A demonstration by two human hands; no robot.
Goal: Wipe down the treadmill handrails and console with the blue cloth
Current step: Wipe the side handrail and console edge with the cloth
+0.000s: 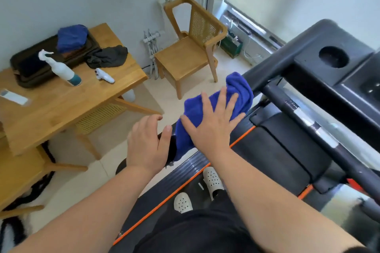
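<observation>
The blue cloth (238, 92), a deep royal-blue terry towel bunched into thick soft folds, lies draped over the black handrail (271, 71), which runs from the centre of view toward 2 o'clock to meet the dark console (308, 63). The right hand (213, 127) presses flat on the cloth's middle with fingers straight and spread wide apart, and a lump of fabric bulges past the fingertips at 1 o'clock. At 9 o'clock of that hand, just beside the cloth, the left hand (147, 144) rests on the rail's near end, its fingers close together, lightly bent and gripping nothing.
</observation>
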